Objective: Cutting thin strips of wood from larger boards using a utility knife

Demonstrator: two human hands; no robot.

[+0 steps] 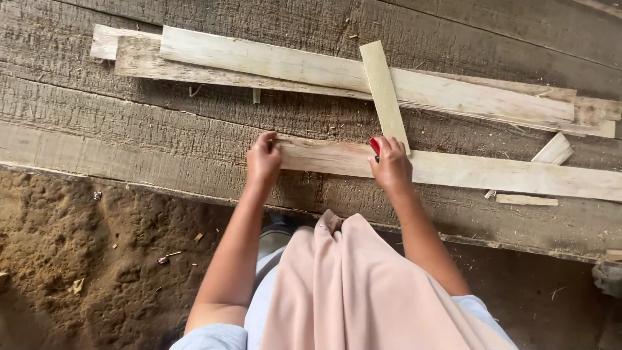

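A long pale wooden strip (466,170) lies across a rough grey plank workbench (129,129). My left hand (263,159) presses down on the strip's left end. My right hand (391,165) rests on the strip further right and grips a small red tool (374,146), most of it hidden in the fist. A short, narrow pale slat (383,91) lies crosswise right beside my right hand, its lower end at the strip's upper edge.
Several long pale boards (291,65) are stacked along the back of the bench. Small offcuts (552,150) lie at the right. Sawdust-covered ground (97,259) is below the bench's front edge. A pink cloth (363,291) hangs over my lap.
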